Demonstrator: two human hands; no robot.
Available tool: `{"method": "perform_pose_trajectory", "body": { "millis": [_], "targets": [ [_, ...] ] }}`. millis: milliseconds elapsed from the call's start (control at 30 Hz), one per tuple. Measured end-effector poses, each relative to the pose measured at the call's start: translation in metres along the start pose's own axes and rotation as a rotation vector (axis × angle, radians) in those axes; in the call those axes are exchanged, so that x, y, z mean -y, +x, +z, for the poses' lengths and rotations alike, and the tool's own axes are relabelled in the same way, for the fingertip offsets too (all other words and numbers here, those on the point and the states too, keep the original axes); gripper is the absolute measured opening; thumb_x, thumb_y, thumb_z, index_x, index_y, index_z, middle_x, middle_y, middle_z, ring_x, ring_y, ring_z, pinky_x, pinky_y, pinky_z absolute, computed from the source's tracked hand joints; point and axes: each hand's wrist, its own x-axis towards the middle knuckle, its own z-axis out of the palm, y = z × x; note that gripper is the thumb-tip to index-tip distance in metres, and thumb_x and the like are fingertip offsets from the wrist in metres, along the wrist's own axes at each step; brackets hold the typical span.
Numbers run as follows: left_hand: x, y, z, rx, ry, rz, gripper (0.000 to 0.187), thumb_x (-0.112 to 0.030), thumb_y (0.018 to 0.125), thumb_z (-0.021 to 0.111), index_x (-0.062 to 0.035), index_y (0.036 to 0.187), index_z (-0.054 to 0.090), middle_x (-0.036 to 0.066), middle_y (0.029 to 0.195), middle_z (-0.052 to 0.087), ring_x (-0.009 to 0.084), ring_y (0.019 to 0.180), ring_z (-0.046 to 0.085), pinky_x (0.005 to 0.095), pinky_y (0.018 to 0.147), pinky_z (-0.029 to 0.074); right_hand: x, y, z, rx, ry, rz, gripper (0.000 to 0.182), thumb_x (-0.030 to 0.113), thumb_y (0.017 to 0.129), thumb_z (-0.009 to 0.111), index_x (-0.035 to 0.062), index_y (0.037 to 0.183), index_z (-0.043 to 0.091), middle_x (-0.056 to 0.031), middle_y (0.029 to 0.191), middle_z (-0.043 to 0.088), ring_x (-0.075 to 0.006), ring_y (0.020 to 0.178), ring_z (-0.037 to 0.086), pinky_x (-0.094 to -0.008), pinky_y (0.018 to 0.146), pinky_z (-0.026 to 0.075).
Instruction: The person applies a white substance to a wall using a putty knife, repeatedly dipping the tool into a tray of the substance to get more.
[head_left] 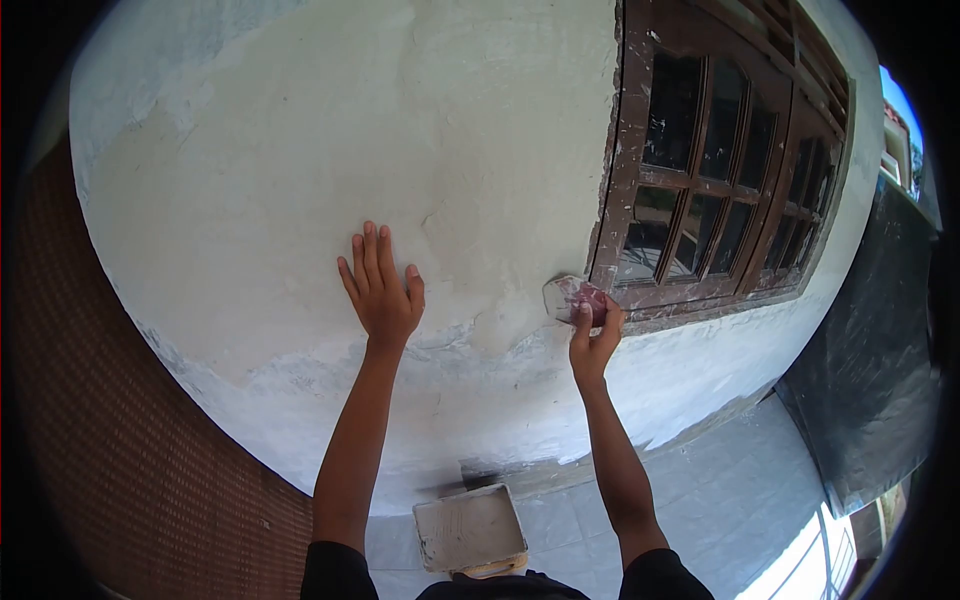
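Observation:
My left hand (385, 295) lies flat on the plastered wall (280, 200), its fingers spread and holding nothing. Between thumb and fingers, my right hand (597, 340) grips a small reddish scraper (570, 298) with whitish smears on it. The scraper is at the wall beside the lower left corner of the brown window frame (625, 150). Patches of beige and white coating cover the wall around both hands. Below them, between my arms, sits a rectangular tray (470, 528) with pale material in it.
Brown-framed window panes (700, 235) fill the upper right. A woven brown surface (150, 440) runs down the left side. Dark sheeting (870, 340) hangs at the right, above a grey tiled floor (720, 490).

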Motion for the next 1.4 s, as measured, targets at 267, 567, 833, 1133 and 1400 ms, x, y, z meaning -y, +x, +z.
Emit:
{"method": "perform_pose_trajectory", "body": {
  "millis": [267, 567, 833, 1133, 1400],
  "targets": [
    [-0.002, 0.000, -0.001, -0.029, -0.004, -0.013, 0.058, -0.026, 0.094, 0.046, -0.0028, 0.146, 0.039, 0.013, 0.154, 0.037, 0.0295, 0.144, 0.029, 0.0526, 0.118, 0.014, 0.013, -0.032, 0.010, 0.550, -0.026, -0.476, 0.025, 0.005, 0.084, 0.068, 0.0029, 0.108, 0.062, -0.0099, 0.085, 0.061, -0.0246, 0.085, 0.050, -0.0370, 0.081, 0.032],
    [0.000, -0.002, 0.001, 0.008, 0.002, -0.008, 0.060, -0.026, 0.094, 0.045, -0.0025, 0.148, 0.033, 0.015, 0.155, 0.032, 0.0325, 0.145, 0.025, 0.0553, 0.117, 0.012, 0.011, -0.022, 0.013, 0.344, 0.101, -0.278, 0.027, 0.004, 0.086, 0.066, 0.0013, 0.112, 0.060, -0.0127, 0.089, 0.057, -0.0252, 0.087, 0.051, -0.0374, 0.082, 0.036],
    [0.000, -0.001, -0.001, 0.011, 0.000, -0.011, 0.060, -0.025, 0.094, 0.046, -0.0026, 0.148, 0.033, 0.015, 0.155, 0.032, 0.0328, 0.145, 0.026, 0.0553, 0.117, 0.012, 0.005, 0.002, 0.008, -0.163, 0.381, 0.220, 0.023, 0.010, 0.094, 0.062, -0.0021, 0.113, 0.058, -0.0138, 0.101, 0.059, -0.0233, 0.092, 0.054, -0.0324, 0.086, 0.044],
    [0.000, -0.001, -0.001, 0.009, -0.013, 0.002, 0.061, -0.024, 0.093, 0.046, -0.0019, 0.148, 0.034, 0.016, 0.155, 0.032, 0.0332, 0.144, 0.027, 0.0554, 0.117, 0.012, -0.008, -0.003, 0.007, 0.010, 0.105, 0.094, 0.025, 0.011, 0.092, 0.063, 0.0020, 0.115, 0.058, -0.0088, 0.097, 0.063, -0.0197, 0.090, 0.055, -0.0390, 0.084, 0.041],
    [-0.002, 0.000, -0.002, 0.009, -0.009, 0.000, 0.061, -0.023, 0.093, 0.046, -0.0016, 0.148, 0.033, 0.016, 0.155, 0.032, 0.0337, 0.144, 0.026, 0.0552, 0.117, 0.012, -0.003, -0.023, -0.008, 0.381, -0.058, -0.250, 0.027, 0.005, 0.089, 0.064, -0.0014, 0.114, 0.057, -0.0131, 0.095, 0.061, -0.0253, 0.089, 0.056, -0.0383, 0.080, 0.045]
  ]
}}
